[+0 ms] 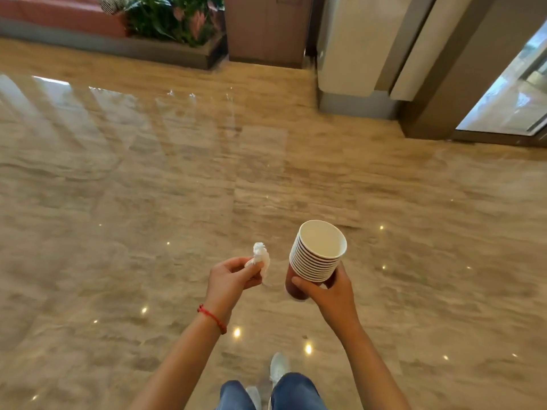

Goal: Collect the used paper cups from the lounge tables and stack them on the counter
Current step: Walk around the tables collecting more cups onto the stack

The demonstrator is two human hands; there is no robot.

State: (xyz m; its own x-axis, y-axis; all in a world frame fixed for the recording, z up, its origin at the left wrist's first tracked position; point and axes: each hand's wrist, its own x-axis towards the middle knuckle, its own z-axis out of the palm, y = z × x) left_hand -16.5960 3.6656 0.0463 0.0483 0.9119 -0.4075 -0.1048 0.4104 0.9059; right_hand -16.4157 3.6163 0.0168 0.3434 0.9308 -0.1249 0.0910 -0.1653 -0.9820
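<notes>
My right hand [328, 291] grips a stack of several nested paper cups [316, 255], white inside with a dark red outer wall, tilted with the open mouth facing up and away. My left hand [229, 278] pinches a crumpled white tissue [260, 257] between thumb and fingers, just left of the cup stack and apart from it. A red string bracelet sits on my left wrist. No table or counter is in view.
Glossy beige marble floor [177, 173] stretches ahead. A planter with green plants [174, 22] and a red bench stand at the far left, a wooden column [266, 28] at the far centre, a white panel and a glass door [512, 93] on the right. My legs and shoes show below.
</notes>
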